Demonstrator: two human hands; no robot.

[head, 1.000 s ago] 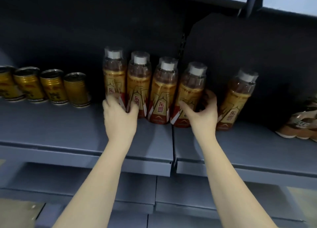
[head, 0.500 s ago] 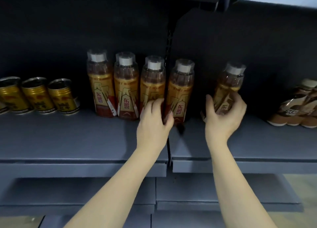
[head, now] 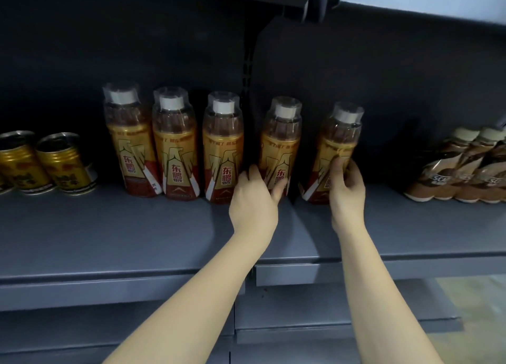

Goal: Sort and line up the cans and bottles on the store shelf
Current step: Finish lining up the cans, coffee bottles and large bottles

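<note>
grey shelf (head: 115,235) carries all | five amber bottles in a row | fourth bottle (head: 279,144) gripped low by left hand (head: 253,199) | fifth bottle (head: 338,150) clasped by right hand (head: 346,191) | gold cans (head: 64,162) far left

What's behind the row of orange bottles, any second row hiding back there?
Behind the five orange-labelled clear plastic bottles only the dark back panel shows in the gaps; no second row is visible. Directly behind each bottle is covered, and it is dim there.
</note>
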